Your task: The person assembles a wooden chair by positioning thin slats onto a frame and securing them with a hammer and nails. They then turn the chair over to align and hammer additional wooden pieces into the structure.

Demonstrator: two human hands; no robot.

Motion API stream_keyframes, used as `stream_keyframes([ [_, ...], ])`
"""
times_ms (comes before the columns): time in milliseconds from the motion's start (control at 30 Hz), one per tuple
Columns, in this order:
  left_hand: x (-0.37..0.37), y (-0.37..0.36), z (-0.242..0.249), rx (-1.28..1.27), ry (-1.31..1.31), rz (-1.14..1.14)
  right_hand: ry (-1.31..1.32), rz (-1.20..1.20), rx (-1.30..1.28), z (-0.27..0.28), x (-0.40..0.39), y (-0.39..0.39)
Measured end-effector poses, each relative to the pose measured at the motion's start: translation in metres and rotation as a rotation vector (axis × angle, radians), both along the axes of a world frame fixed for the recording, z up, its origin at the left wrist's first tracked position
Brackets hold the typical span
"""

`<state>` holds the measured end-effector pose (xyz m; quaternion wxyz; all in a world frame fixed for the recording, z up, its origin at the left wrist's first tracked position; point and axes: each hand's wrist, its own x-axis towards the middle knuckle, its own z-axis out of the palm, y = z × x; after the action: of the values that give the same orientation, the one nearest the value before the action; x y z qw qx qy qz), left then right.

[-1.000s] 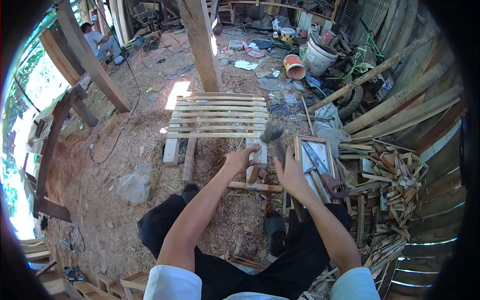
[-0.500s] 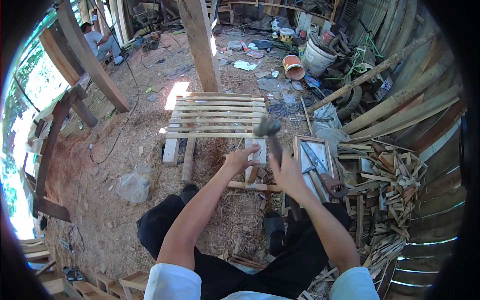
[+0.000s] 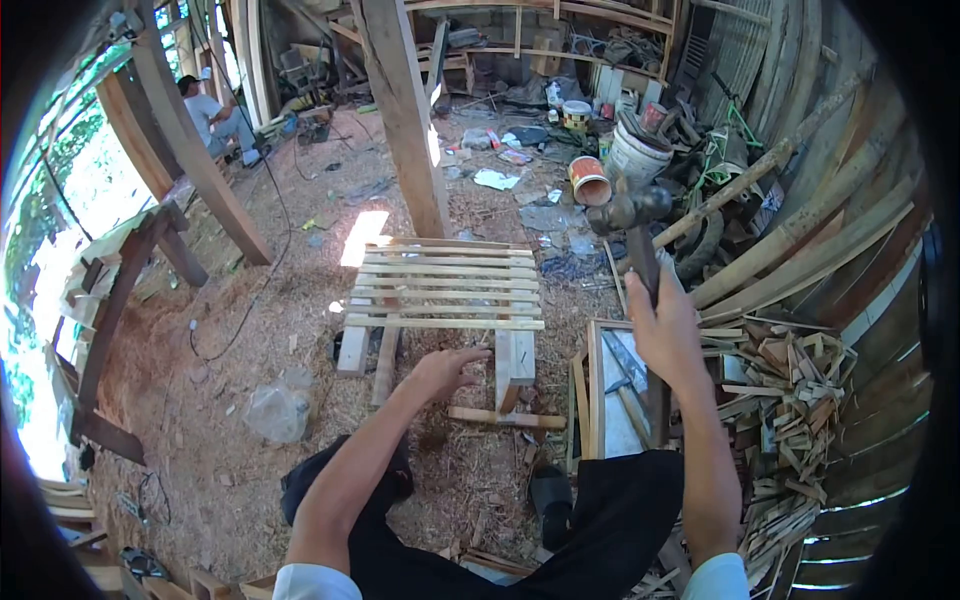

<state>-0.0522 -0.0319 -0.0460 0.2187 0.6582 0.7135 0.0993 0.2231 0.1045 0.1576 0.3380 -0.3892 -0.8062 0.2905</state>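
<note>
My right hand (image 3: 664,325) is wrapped around the handle of a hammer (image 3: 640,212), raised to the right of a slatted wooden frame (image 3: 450,295). Several thin slats run side by side across two thicker wooden blocks. My left hand (image 3: 447,374) is in the air just left of the right block (image 3: 514,358), fingers stretched out and holding nothing. A thin dark line, perhaps a nail, shows on that block's top face. Below the block a short wooden strip (image 3: 507,417) lies crosswise.
To the right, a framed tray (image 3: 598,400) holds a saw and other tools. Beyond it lies a scrap-wood pile (image 3: 790,400). A wooden post (image 3: 402,120) stands behind the slats. A plastic bag (image 3: 278,412) lies at left; a person (image 3: 215,120) sits far back.
My right hand has lifted the hammer up and to the right, away from the block. My left hand has come off the block and moved left. The view has tilted up slightly.
</note>
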Motion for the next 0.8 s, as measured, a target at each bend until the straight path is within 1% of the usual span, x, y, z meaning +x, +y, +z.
stream_keyframes([
  [67, -0.005, -0.005, 0.034, -0.029, 0.084, 0.005, 0.051, -0.001, -0.074, -0.032, -0.006, 0.008],
  [100, -0.007, -0.013, 0.047, 0.027, 0.074, 0.030, 0.066, 0.011, -0.124, -0.044, -0.008, 0.008],
  [167, -0.010, -0.023, 0.067, 0.035, 0.015, 0.101, 0.070, 0.024, -0.205, -0.070, -0.008, 0.012],
  [233, -0.005, -0.033, 0.076, 0.073, -0.063, 0.169, 0.051, 0.041, -0.272, -0.099, -0.010, 0.013],
  [300, 0.003, -0.046, 0.073, 0.150, -0.158, 0.233, 0.139, 0.066, -0.404, -0.129, -0.013, 0.011],
  [333, 0.000, -0.047, 0.064, 0.151, -0.173, 0.203, 0.182, 0.080, -0.475, -0.124, -0.018, 0.003],
  [367, -0.007, -0.047, 0.047, 0.149, -0.191, 0.180, 0.227, 0.038, -0.634, -0.118, -0.017, -0.005],
  [400, -0.013, -0.047, 0.038, 0.151, -0.208, 0.160, 0.228, 0.037, -0.643, -0.116, -0.019, -0.008],
  [433, -0.007, -0.043, 0.048, 0.056, -0.204, 0.202, 0.227, 0.040, -0.653, -0.117, -0.019, -0.008],
  [500, 0.001, -0.034, 0.061, 0.123, -0.227, 0.213, 0.229, 0.080, -0.658, -0.132, -0.018, 0.002],
  [533, 0.002, -0.030, 0.063, 0.154, -0.242, 0.213, 0.237, 0.075, -0.704, -0.130, -0.021, 0.001],
  [633, -0.005, -0.015, 0.051, 0.221, -0.193, 0.154, 0.255, 0.035, -0.819, -0.122, -0.019, -0.004],
  [733, -0.014, -0.007, 0.041, 0.207, -0.109, 0.131, 0.251, 0.044, -0.824, -0.128, -0.015, -0.002],
  [800, -0.025, 0.000, 0.030, 0.207, -0.097, 0.143, 0.241, 0.064, -0.850, -0.128, -0.010, 0.000],
])
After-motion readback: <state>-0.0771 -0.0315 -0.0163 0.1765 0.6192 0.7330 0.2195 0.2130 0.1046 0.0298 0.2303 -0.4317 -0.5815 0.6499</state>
